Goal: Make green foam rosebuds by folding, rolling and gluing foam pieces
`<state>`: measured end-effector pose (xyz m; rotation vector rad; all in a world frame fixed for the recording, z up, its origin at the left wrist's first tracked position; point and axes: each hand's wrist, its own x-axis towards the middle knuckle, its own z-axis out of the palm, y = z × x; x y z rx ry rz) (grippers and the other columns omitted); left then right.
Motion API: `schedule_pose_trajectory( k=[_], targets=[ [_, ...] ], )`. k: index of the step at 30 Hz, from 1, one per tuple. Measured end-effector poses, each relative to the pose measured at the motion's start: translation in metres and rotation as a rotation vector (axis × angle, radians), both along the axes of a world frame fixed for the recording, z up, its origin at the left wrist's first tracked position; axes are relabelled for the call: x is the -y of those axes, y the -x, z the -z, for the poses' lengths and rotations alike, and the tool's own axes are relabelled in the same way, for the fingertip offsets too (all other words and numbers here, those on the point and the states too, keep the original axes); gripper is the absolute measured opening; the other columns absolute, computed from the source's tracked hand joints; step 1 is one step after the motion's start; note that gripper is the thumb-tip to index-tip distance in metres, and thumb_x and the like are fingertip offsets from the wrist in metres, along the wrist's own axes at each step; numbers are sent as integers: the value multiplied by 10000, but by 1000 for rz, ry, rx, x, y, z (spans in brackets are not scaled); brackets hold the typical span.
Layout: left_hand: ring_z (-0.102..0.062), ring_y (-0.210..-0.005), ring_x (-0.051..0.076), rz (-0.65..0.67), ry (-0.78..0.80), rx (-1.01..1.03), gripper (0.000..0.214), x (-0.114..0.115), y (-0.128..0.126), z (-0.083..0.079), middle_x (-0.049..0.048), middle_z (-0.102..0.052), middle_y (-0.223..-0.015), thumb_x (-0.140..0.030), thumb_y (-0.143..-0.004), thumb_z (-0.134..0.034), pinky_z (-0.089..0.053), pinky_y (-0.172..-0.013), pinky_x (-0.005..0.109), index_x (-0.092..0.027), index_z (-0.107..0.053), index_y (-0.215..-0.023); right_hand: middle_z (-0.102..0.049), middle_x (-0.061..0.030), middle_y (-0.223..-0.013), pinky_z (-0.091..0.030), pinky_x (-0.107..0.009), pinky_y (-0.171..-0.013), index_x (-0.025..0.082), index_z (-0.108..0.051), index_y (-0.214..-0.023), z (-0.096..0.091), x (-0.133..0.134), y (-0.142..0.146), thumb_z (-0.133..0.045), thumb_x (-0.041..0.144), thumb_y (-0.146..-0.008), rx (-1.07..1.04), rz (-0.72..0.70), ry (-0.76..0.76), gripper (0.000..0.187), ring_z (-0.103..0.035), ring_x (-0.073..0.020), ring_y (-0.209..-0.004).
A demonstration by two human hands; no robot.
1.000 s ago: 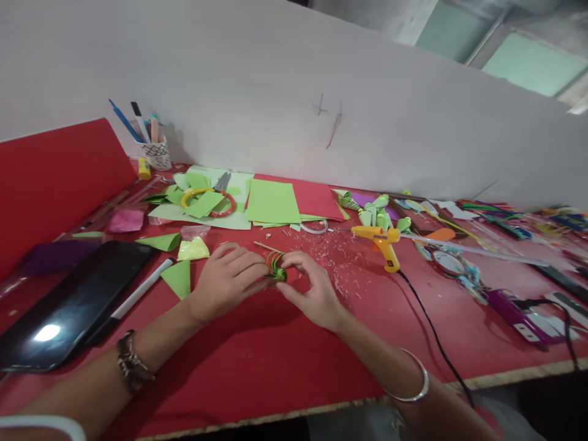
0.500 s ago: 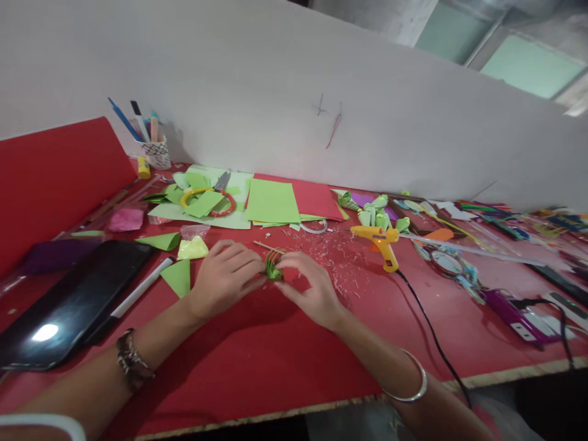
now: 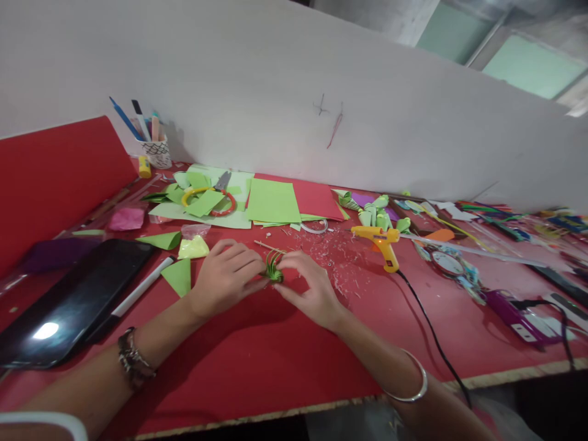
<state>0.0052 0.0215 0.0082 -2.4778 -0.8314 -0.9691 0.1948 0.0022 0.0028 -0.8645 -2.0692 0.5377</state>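
Directly between left hand (image 3: 228, 275) and right hand (image 3: 316, 291), coil (image 3: 275, 275)

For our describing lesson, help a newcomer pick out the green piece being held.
On the red table, find where the left hand and right hand nearly meet. The green piece sits between their fingertips. Unlike the flat green sheets beyond it, it has thin, curved strips.

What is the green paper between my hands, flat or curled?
Curled: thin strips of the green paper arch up between the left hand and the right hand.
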Motion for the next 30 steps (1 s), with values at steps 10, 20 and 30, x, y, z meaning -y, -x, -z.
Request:
schedule_pose_trajectory(
  k=[10, 20, 30],
  targets=[
    [-547, -673, 117, 139, 152, -97, 172, -10, 6, 6, -19, -639, -741, -297, -830, -483, -349, -663, 264, -190, -581, -738, -533, -13, -878, -445, -284, -703, 208, -419, -965, 2, 2, -3, -650, 386, -659, 68, 95, 185, 422, -539, -139, -758],
    [-548, -771, 155, 175, 590, -281, 359, -15, 15, 7, 27, -594, -904, -527, -754, -481, -372, -675, 252, -203, -602, -849, -336, -76, -1287, -312, -374, -956, 250, -247, -1271, 0, -4, -12, -685, 409, -602, 298, -98, 286, 816, -316, -215, -1188],
    [-536, -695, 148, 93, 651, -276, 360, -7, 6, 6, 2, -604, -778, -531, -730, -508, -350, -639, 248, -196, -551, -853, -487, -66, -1046, -383, -325, -827, 199, -425, -1143, 4, -7, -6, -646, 367, -680, 349, -124, 323, 540, -467, -191, -974]
  ],
)
